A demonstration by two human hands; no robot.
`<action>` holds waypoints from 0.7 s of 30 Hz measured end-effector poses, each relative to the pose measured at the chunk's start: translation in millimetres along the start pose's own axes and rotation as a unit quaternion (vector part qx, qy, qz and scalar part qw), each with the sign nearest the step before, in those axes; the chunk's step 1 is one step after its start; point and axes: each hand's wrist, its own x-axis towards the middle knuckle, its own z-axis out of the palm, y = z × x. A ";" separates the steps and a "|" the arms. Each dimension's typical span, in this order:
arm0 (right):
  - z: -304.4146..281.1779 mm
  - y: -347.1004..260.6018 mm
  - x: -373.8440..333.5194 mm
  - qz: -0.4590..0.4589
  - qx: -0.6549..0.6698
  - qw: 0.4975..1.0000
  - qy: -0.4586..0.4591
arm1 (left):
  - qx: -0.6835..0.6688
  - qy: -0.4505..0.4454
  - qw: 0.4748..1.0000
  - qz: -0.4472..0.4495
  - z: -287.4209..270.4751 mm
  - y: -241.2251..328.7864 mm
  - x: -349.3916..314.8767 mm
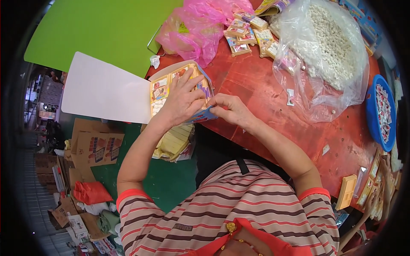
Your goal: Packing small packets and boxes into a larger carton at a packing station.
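A cardboard box with blue sides stands at the table's left edge, its white lid folded back to the left. Inside lie small tan trays with printed cards, and white pieces show beside my wrist. My left hand rests over these contents with its fingers spread and nothing gripped. At the box's right corner, my right hand pinches the side wall between thumb and fingers. My left palm hides part of the contents.
Across the red table are a pink plastic bag, loose tan packs, a clear bag of white pieces and a blue basin of small wrapped packets. A green board lies far left; cartons stand below.
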 end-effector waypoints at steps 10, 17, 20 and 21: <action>-4.7 -3.2 -0.9 -0.124 -0.126 0.984 -0.016 | -0.112 0.055 0.990 -0.060 -9.3 -10.3 3.2; -7.9 -13.3 3.0 -0.139 -0.175 0.973 -0.051 | 0.131 -0.022 0.985 -0.109 11.1 -12.6 0.3; -11.5 -11.5 3.1 -0.112 -0.151 0.981 -0.056 | 0.087 0.002 0.991 -0.100 7.5 -14.8 -2.0; -12.8 -11.2 4.2 -0.099 -0.139 0.984 -0.052 | 0.091 0.006 0.990 -0.107 1.6 -16.1 -5.5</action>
